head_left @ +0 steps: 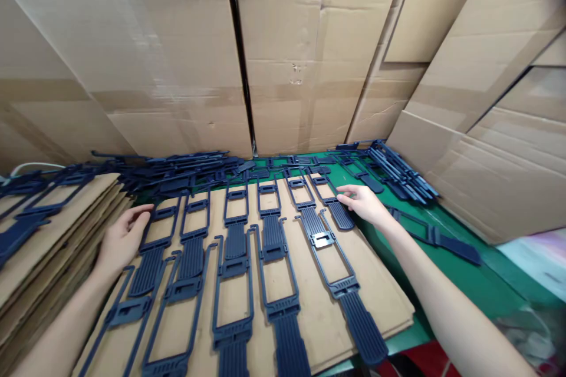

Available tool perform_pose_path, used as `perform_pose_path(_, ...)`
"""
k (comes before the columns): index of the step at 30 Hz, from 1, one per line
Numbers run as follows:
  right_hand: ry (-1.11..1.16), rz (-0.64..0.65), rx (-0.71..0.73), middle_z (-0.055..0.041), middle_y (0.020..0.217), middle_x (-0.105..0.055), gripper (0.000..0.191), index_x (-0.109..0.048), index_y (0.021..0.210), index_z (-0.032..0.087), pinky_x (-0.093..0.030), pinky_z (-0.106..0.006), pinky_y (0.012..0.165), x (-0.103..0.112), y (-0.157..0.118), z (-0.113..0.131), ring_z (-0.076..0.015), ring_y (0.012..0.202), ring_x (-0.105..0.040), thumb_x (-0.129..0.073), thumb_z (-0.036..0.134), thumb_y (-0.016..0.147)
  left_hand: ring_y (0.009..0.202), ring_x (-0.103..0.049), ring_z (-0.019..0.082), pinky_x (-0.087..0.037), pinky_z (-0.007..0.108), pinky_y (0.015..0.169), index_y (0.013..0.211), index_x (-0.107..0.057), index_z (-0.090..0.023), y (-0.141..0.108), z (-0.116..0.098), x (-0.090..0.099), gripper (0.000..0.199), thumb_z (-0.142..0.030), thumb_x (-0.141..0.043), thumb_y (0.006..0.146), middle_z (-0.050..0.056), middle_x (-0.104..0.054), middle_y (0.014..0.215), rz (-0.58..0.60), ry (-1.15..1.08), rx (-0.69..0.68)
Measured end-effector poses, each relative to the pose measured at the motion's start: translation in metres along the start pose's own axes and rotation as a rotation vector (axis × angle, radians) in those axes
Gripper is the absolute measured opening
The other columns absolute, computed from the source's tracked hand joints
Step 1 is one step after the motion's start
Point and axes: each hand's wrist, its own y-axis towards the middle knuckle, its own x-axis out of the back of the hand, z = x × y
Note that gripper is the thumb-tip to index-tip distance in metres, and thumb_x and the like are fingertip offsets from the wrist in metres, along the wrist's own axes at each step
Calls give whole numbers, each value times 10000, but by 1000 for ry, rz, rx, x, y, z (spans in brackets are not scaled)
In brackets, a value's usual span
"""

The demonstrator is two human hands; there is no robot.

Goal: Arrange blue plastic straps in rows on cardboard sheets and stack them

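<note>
Dark blue plastic frames with ribbed, paddle-like ends lie in two rows on a cardboard sheet point(371, 300). My left hand point(124, 235) is at the sheet's far left, its index finger and thumb apart and touching the side of the corner frame point(155, 242). At the far right corner, my right hand point(365, 205) has thumb and fingertips closed on the edge of another plastic frame point(339, 213). Nearer to me, a frame with a shiny crosspiece point(347, 288) lies at a slant on the right side of the sheet.
A heap of similar frames point(186, 168) lies behind the sheet, and stacked ones point(400, 174) stand at the right. A single frame point(442, 238) rests on the green table point(499, 277). Layered cardboard point(57, 271) with frames is at left. Large cartons point(309, 59) wall the back.
</note>
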Motion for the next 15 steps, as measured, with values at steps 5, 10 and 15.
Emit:
perform_pose_path(5,-2,20,-23,-53,758,-668,380,-668,1056,109,-454,-270,557,3,0,0,-125,517,-551,-568,336,769,703,-565,167,-493,465,866,941,-668,-189,-5,-12,2,500,-541,-473,645,-1,-660,796,-19,115,44)
perform_pose_path(10,-40,15,-6,-57,778,-672,382,-665,1058,113,-452,-274,559,2,-1,4,-127,523,-542,-567,344,771,673,-544,126,-464,492,885,974,-666,-187,-5,-10,1,554,-600,-443,679,-34,-642,778,-14,128,62)
perform_pose_path(15,-67,30,13,-54,761,-666,388,-657,1063,106,-455,-274,570,4,-4,8,-126,520,-545,-557,345,775,732,-580,115,-461,477,889,1021,-647,-154,-8,-9,0,585,-609,-431,722,-25,-647,843,19,91,46)
